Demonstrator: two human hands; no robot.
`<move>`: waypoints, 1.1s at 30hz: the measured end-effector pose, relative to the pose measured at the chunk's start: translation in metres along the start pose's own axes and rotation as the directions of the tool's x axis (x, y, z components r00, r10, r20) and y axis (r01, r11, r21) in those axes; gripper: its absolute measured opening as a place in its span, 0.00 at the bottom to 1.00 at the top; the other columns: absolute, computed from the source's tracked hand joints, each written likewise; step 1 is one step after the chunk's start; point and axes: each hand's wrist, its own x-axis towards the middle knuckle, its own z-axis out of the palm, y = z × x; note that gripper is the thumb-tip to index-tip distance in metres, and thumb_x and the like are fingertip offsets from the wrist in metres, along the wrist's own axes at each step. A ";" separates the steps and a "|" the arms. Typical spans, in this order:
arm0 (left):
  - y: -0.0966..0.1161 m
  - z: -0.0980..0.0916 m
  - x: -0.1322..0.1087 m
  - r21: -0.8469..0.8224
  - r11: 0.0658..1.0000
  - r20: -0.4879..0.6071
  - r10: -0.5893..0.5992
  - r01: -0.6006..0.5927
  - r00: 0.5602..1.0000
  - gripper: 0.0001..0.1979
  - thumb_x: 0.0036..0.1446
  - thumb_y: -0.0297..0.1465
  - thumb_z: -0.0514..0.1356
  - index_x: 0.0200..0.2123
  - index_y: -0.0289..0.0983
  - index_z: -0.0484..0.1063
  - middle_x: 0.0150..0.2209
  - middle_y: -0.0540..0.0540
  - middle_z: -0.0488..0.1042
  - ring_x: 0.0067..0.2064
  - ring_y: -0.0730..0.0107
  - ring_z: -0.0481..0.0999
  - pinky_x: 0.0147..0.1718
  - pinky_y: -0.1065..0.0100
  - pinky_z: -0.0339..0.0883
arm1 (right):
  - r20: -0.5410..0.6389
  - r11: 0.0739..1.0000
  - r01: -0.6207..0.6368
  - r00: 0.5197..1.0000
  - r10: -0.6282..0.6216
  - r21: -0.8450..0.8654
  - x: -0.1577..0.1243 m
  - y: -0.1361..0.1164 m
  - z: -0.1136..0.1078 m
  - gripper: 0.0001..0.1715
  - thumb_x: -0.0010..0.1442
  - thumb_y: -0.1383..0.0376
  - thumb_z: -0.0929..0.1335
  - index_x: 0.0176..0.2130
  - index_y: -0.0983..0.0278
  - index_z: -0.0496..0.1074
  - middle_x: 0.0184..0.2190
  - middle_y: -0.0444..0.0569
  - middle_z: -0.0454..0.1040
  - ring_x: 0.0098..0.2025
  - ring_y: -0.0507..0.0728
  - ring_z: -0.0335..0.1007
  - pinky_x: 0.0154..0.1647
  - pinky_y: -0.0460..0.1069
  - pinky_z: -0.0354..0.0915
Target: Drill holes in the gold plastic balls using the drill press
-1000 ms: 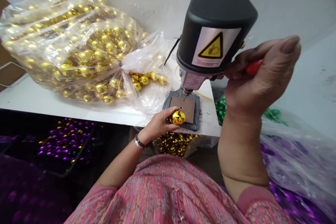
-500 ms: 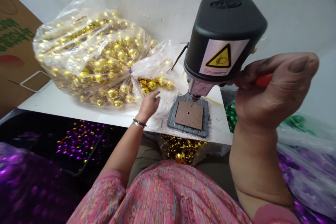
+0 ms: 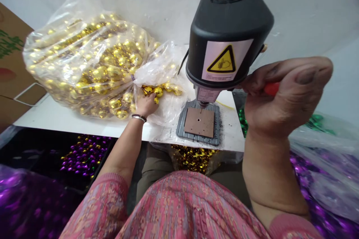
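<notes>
By left hand [image 3: 147, 105]: gold balls [image 3: 158, 92], shiny, round, faceted.

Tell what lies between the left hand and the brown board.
From the left hand to the brown board, the head view shows loose clear plastic on the white table, then the grey base edge.

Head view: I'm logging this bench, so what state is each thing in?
Left hand: at the gold balls, grip unclear
Right hand: closed around the red handle
Bag: bulging, gathered at its neck
Board: flat, with a hole
Drill: above the board; running or not, unclear
Table: dark specks near the drill
</notes>
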 end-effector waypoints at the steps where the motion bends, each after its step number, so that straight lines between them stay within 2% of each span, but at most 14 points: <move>1: 0.001 0.000 -0.003 0.004 0.999 0.015 0.041 -0.041 0.999 0.31 0.53 0.31 0.65 0.61 0.32 0.68 0.51 0.33 0.79 0.52 0.45 0.77 0.52 0.57 0.66 | -0.002 1.000 0.010 1.000 -0.010 -0.001 0.000 0.000 0.000 0.18 0.64 0.52 0.66 0.29 0.62 0.65 0.19 0.40 0.61 0.21 0.46 0.59 0.22 0.46 0.55; 3: 0.004 0.000 -0.010 -0.043 0.996 0.033 0.079 -0.077 0.996 0.37 0.51 0.31 0.67 0.65 0.33 0.65 0.50 0.35 0.80 0.52 0.46 0.78 0.51 0.58 0.68 | 0.002 1.000 0.010 1.000 -0.010 -0.010 0.000 0.000 -0.001 0.18 0.64 0.52 0.66 0.29 0.62 0.64 0.19 0.40 0.62 0.21 0.46 0.60 0.22 0.47 0.57; 5: 0.011 0.002 -0.020 -0.237 0.965 0.004 0.116 -0.112 0.993 0.40 0.49 0.33 0.69 0.66 0.36 0.64 0.50 0.38 0.79 0.50 0.51 0.78 0.51 0.60 0.69 | 0.021 0.999 -0.012 1.000 0.013 -0.034 0.000 -0.001 -0.003 0.19 0.63 0.51 0.66 0.29 0.61 0.63 0.19 0.40 0.62 0.21 0.47 0.61 0.22 0.47 0.58; 6: 0.016 0.004 -0.026 -0.378 0.915 -0.012 0.149 -0.142 0.989 0.41 0.48 0.34 0.69 0.66 0.37 0.64 0.51 0.39 0.79 0.50 0.55 0.78 0.50 0.62 0.70 | 0.033 0.998 -0.027 0.999 0.028 -0.049 -0.001 -0.002 -0.004 0.20 0.63 0.51 0.67 0.28 0.61 0.63 0.19 0.40 0.62 0.21 0.47 0.61 0.22 0.47 0.58; 8: 0.028 0.010 -0.037 -0.671 0.716 -0.024 0.237 -0.191 0.971 0.42 0.47 0.36 0.69 0.66 0.38 0.64 0.55 0.39 0.77 0.50 0.61 0.78 0.51 0.64 0.70 | 0.044 0.996 -0.047 0.998 0.050 -0.071 -0.001 -0.004 -0.005 0.21 0.62 0.49 0.67 0.28 0.61 0.62 0.19 0.41 0.62 0.22 0.48 0.62 0.23 0.47 0.58; 11: 0.047 0.021 -0.053 -0.918 0.385 0.045 0.337 -0.095 0.940 0.41 0.45 0.38 0.70 0.64 0.37 0.67 0.56 0.39 0.77 0.51 0.62 0.77 0.50 0.63 0.71 | 0.049 0.997 -0.054 0.997 0.057 -0.056 -0.002 -0.005 -0.006 0.20 0.62 0.50 0.67 0.29 0.61 0.62 0.20 0.40 0.63 0.23 0.47 0.62 0.24 0.47 0.59; 13: 0.057 0.026 -0.062 -0.963 0.270 0.121 0.362 0.020 0.924 0.36 0.46 0.39 0.71 0.60 0.37 0.72 0.54 0.40 0.78 0.50 0.61 0.77 0.47 0.64 0.72 | 0.059 0.997 -0.064 0.996 0.066 -0.038 -0.003 -0.005 -0.007 0.18 0.63 0.51 0.66 0.30 0.61 0.63 0.21 0.40 0.64 0.23 0.47 0.62 0.25 0.47 0.59; 15: 0.064 0.031 -0.067 -0.968 0.217 0.201 0.367 0.126 0.908 0.31 0.47 0.41 0.70 0.56 0.37 0.75 0.52 0.39 0.79 0.47 0.62 0.78 0.41 0.67 0.73 | 0.075 0.996 -0.082 0.994 0.085 -0.039 -0.003 -0.004 -0.009 0.18 0.62 0.50 0.67 0.31 0.61 0.64 0.21 0.40 0.64 0.23 0.47 0.62 0.25 0.48 0.59; 18: 0.069 0.036 -0.071 -0.950 0.206 0.296 0.350 0.236 0.889 0.29 0.50 0.42 0.68 0.54 0.37 0.76 0.51 0.38 0.80 0.42 0.65 0.79 0.35 0.70 0.72 | 0.091 0.993 -0.099 0.990 0.104 -0.057 -0.003 -0.004 -0.011 0.19 0.61 0.49 0.67 0.31 0.60 0.63 0.22 0.41 0.63 0.24 0.48 0.62 0.27 0.48 0.61; 21: 0.073 0.037 -0.072 -0.931 0.270 0.327 0.308 0.247 0.894 0.29 0.51 0.42 0.67 0.56 0.38 0.75 0.49 0.40 0.81 0.38 0.68 0.79 0.32 0.71 0.70 | 0.102 0.992 -0.100 0.989 0.108 -0.077 -0.002 -0.006 -0.012 0.20 0.62 0.49 0.66 0.31 0.60 0.63 0.23 0.41 0.62 0.25 0.47 0.63 0.29 0.48 0.64; 26: 0.086 0.033 -0.072 -0.891 0.427 0.283 0.258 0.153 0.924 0.33 0.49 0.40 0.69 0.58 0.36 0.72 0.44 0.44 0.81 0.35 0.71 0.76 0.32 0.71 0.68 | 0.102 0.980 -0.090 0.989 0.109 -0.178 -0.003 -0.006 -0.011 0.23 0.63 0.44 0.63 0.33 0.60 0.62 0.25 0.41 0.61 0.26 0.46 0.63 0.32 0.47 0.67; 29: 0.094 0.036 -0.071 -0.888 0.450 0.245 0.283 0.098 0.927 0.33 0.48 0.41 0.69 0.57 0.34 0.73 0.42 0.45 0.80 0.36 0.70 0.75 0.34 0.70 0.68 | 0.114 0.974 -0.091 0.987 0.116 -0.208 -0.004 -0.006 -0.012 0.23 0.63 0.44 0.62 0.33 0.60 0.62 0.25 0.42 0.61 0.26 0.46 0.63 0.32 0.47 0.67; 33: 0.100 0.042 -0.071 -0.878 0.477 0.177 0.360 -0.018 0.916 0.28 0.49 0.40 0.69 0.53 0.36 0.75 0.44 0.45 0.80 0.41 0.67 0.76 0.39 0.69 0.70 | 0.141 0.960 -0.088 0.982 0.129 -0.264 -0.004 -0.009 -0.014 0.24 0.64 0.43 0.60 0.34 0.60 0.61 0.25 0.42 0.60 0.28 0.46 0.63 0.32 0.46 0.67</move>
